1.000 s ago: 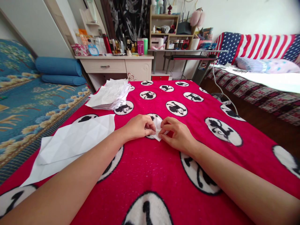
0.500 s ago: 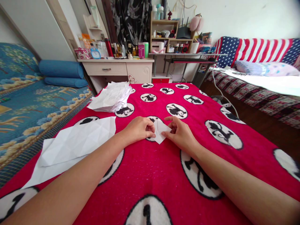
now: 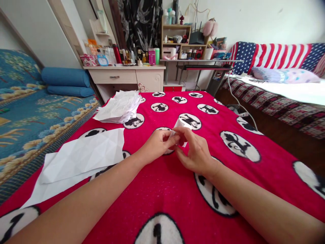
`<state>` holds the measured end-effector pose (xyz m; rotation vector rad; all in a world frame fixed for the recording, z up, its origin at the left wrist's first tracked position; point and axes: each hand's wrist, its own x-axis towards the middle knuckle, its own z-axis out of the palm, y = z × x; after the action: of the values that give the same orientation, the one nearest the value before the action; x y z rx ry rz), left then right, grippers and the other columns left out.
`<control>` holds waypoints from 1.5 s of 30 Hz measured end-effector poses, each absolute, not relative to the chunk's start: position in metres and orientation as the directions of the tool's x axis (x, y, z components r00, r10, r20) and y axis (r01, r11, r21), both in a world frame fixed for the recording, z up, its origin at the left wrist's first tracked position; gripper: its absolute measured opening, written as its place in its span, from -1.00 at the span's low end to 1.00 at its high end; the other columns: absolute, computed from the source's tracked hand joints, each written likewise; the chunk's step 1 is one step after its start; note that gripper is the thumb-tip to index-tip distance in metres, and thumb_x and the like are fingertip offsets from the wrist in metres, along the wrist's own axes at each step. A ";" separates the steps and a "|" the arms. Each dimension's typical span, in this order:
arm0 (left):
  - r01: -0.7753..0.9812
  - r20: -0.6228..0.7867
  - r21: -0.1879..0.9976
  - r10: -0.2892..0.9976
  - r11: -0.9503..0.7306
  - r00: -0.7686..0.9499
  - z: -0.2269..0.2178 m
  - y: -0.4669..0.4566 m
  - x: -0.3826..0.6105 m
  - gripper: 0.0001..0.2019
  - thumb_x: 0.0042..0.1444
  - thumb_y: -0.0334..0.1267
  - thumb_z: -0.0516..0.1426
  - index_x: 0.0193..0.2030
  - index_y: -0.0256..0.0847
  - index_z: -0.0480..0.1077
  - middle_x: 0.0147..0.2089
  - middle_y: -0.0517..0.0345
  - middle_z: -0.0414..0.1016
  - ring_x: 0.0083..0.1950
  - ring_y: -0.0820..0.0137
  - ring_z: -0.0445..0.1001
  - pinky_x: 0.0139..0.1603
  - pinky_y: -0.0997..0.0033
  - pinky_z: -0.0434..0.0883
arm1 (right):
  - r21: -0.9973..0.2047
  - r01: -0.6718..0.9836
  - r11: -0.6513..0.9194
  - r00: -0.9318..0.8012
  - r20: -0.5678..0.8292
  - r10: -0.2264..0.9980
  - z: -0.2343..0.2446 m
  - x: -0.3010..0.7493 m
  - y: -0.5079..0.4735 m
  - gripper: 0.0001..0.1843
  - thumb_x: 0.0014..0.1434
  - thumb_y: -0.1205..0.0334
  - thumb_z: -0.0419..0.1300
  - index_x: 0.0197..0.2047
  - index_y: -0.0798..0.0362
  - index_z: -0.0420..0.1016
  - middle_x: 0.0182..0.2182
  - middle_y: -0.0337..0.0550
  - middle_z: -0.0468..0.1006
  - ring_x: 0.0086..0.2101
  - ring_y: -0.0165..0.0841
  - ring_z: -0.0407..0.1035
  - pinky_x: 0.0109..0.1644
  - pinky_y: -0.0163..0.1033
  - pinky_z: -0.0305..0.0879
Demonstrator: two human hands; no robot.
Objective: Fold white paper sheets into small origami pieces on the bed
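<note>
A small piece of folded white paper [image 3: 183, 124] is between my two hands, over the middle of the red cloth. My left hand [image 3: 159, 144] pinches its near left part between thumb and fingers. My right hand [image 3: 193, 149] grips it from the right, with the index finger curled over it and the thumb lower down. The fingers cover much of the paper, so its full shape is hidden. Its upper end sticks out beyond my right fingers.
Creased white sheets [image 3: 83, 156] lie to the left of my left arm. Farther back stands a stack of papers [image 3: 119, 106]. The red cloth [image 3: 157, 189] with round black-and-white figures covers the surface. Beyond it is a white dresser [image 3: 124, 76].
The folded paper has been turned and lifted, from a flat pointed shape to one standing up between the fingers. Both hands have come closer together, and my right fingers now cover more of it.
</note>
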<state>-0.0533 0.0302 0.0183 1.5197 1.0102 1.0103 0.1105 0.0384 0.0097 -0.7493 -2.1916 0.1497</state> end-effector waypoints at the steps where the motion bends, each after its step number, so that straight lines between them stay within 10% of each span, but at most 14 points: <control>1: 0.057 0.080 0.993 0.957 -0.100 0.280 0.017 0.031 -0.054 -0.57 0.05 0.08 0.17 -0.32 -0.36 0.45 -0.35 0.07 0.52 -0.30 0.37 0.51 -0.26 0.46 0.44 | -0.371 0.442 0.817 -0.501 0.653 0.568 0.010 0.110 0.039 -0.45 0.00 0.44 0.13 0.10 0.05 0.20 -0.29 -0.15 0.48 -0.34 -0.34 0.40 -0.26 -0.25 0.31; 9: 0.013 -0.112 0.994 0.987 0.111 0.114 0.011 0.042 -0.069 -0.70 -0.05 -0.11 0.28 -0.32 -0.37 0.49 -0.42 0.05 0.57 -0.52 0.43 0.52 -0.45 0.49 0.45 | -0.676 0.420 0.606 -0.131 0.615 0.777 0.007 0.115 0.059 -0.63 0.10 0.18 0.22 -0.01 0.02 0.32 -0.10 -0.08 0.45 -0.19 -0.29 0.36 -0.15 -0.19 0.31; 19: 0.322 -0.069 0.947 0.982 0.010 0.174 0.010 0.045 -0.073 -0.83 0.05 -0.26 0.16 -0.43 -0.33 0.48 -0.53 0.12 0.53 -0.53 0.40 0.48 -0.50 0.49 0.38 | -0.961 0.087 0.261 -0.330 0.219 0.918 0.003 0.109 0.064 -0.61 0.15 -0.11 0.15 -0.35 0.08 0.46 -0.49 -0.22 0.47 -0.46 -0.39 0.31 -0.40 -0.31 0.22; 26: 0.501 0.162 0.838 0.975 -0.216 0.150 0.001 0.048 -0.078 -0.66 0.08 -0.03 0.13 -0.41 -0.31 0.50 -0.46 0.12 0.52 -0.41 0.38 0.46 -0.45 0.52 0.31 | -0.980 0.041 0.192 -0.362 0.165 0.918 -0.003 0.107 0.066 -0.64 0.13 -0.07 0.18 -0.37 0.09 0.49 -0.52 -0.24 0.46 -0.50 -0.42 0.30 -0.44 -0.32 0.21; 33: 0.371 0.161 0.908 0.980 -0.192 0.114 0.000 0.044 -0.071 -0.66 0.07 -0.04 0.15 -0.47 -0.33 0.44 -0.53 0.17 0.43 -0.49 0.46 0.37 -0.51 0.55 0.26 | -0.817 0.315 0.482 -0.298 0.397 0.868 -0.005 0.106 0.064 -0.30 -0.05 0.07 0.36 0.13 0.02 0.24 -0.09 -0.08 0.45 -0.25 -0.30 0.41 -0.29 -0.26 0.34; 40: 0.156 0.185 0.970 0.983 -0.184 0.011 -0.005 0.046 -0.062 -0.67 -0.01 -0.11 0.24 -0.19 -0.33 0.45 -0.26 0.01 0.58 -0.30 0.35 0.53 -0.30 0.45 0.44 | -0.756 0.346 0.556 -0.317 0.464 0.827 -0.003 0.098 0.058 -0.80 0.18 0.22 0.11 -0.11 0.02 0.29 -0.22 -0.13 0.48 -0.29 -0.35 0.40 -0.26 -0.28 0.31; 45: 0.218 0.217 0.956 0.972 -0.194 -0.087 -0.005 0.041 -0.059 -0.66 0.00 -0.07 0.23 -0.19 -0.26 0.35 -0.45 0.17 0.50 -0.49 0.43 0.47 -0.51 0.53 0.34 | -0.829 0.274 0.488 -0.293 0.411 0.863 0.001 0.095 0.054 -0.83 0.22 0.13 0.07 -0.17 0.03 0.31 -0.36 -0.18 0.50 -0.42 -0.39 0.36 -0.40 -0.32 0.25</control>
<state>-0.0588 0.0412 -0.0053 1.4695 1.3435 1.3426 0.0949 0.0545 0.0006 -0.9562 -1.8156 0.8056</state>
